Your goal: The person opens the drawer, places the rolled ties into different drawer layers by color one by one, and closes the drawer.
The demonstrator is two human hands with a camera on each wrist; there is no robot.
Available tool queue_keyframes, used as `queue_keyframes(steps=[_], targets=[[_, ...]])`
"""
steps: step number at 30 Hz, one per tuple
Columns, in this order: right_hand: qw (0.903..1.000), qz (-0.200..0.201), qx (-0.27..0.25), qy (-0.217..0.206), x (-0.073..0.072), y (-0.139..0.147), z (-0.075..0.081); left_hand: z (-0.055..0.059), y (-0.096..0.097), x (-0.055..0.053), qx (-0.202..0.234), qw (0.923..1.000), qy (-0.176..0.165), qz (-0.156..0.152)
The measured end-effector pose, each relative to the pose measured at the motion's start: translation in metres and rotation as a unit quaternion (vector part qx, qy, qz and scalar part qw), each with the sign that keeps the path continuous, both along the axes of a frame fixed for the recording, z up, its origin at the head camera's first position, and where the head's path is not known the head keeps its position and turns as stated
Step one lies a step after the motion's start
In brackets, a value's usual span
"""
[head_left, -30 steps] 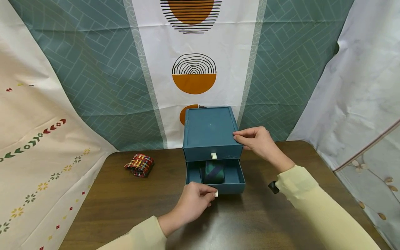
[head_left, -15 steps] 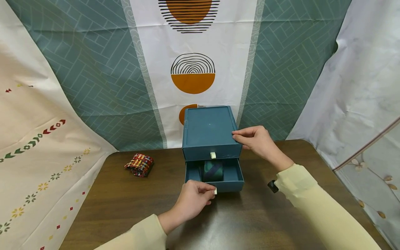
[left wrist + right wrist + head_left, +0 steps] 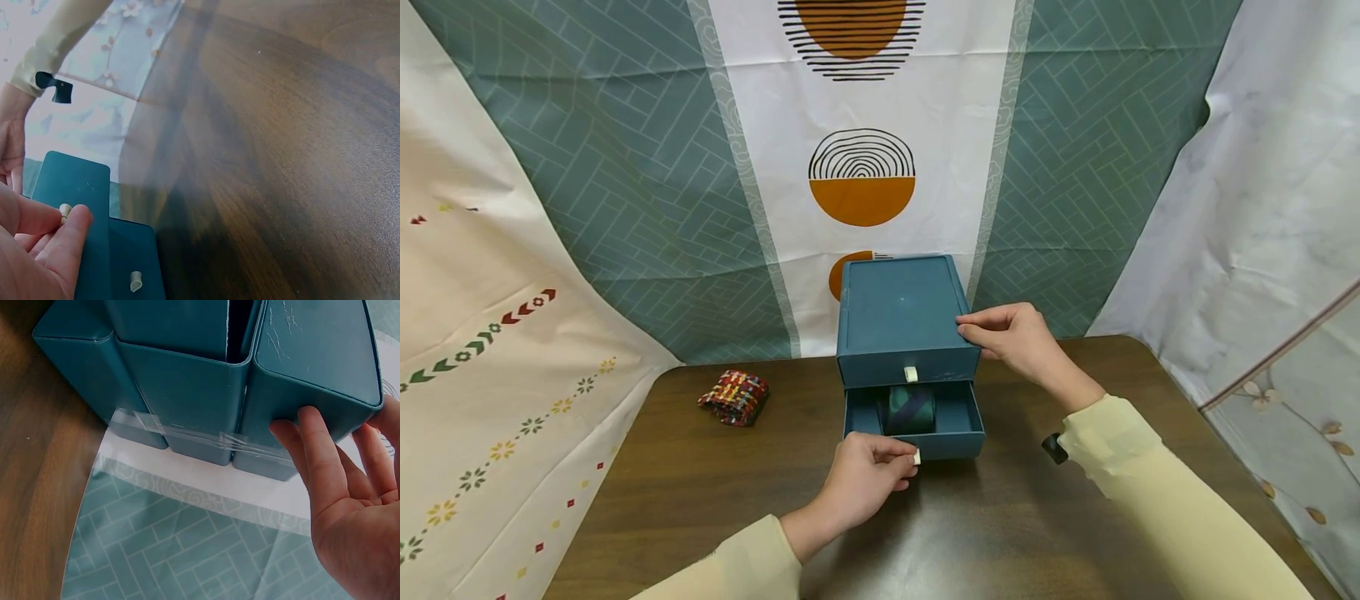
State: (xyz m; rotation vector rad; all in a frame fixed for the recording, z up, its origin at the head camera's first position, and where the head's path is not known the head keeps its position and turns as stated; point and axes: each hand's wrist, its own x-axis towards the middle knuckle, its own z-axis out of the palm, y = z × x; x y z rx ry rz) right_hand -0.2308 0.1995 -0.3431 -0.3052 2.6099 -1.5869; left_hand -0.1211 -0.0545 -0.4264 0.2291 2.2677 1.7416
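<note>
A teal-blue drawer box (image 3: 904, 304) stands at the back of the table, its middle drawer (image 3: 958, 447) pulled part of the way out. Inside that drawer lies a rolled dark green and navy striped necktie (image 3: 912, 408). With thumb and forefinger, my left hand (image 3: 859, 479) pinches the drawer's small cream pull tab (image 3: 65, 212). My right hand (image 3: 1021, 340) grips the box's top right edge, thumb and fingers on either side of the corner. In the right wrist view, fingers (image 3: 325, 459) touch the top section's side. A bottom drawer's tab (image 3: 135, 281) shows in the left wrist view.
A rolled multicoloured woven necktie-like cloth (image 3: 737, 397) lies on the brown wooden table (image 3: 722, 483) left of the box. Patterned fabric curtains (image 3: 647, 208) hang behind and on both sides. Clear tape (image 3: 200, 437) runs across the box's side.
The middle drawer has slid slightly inward, with my left hand moving back along with its tab. The right hand stays in place on the box.
</note>
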Motion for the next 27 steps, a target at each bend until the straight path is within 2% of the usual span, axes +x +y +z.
queue_keyframes(steps=[13,19,27], targets=[[1.0000,-0.002,0.002,0.000,0.0006,0.0002,-0.0012,0.0029,0.0008,-0.0011,0.008,0.9999,0.006,0.003],[1.0000,-0.001,-0.001,0.001,0.0001,-0.0001,-0.0016,0.0001,0.0001,-0.0039,0.012,0.9999,0.002,0.004],[1.0000,0.001,-0.002,0.005,0.0001,0.0002,-0.0007,-0.0034,-0.0014,-0.0074,0.041,0.9991,-0.009,0.006]])
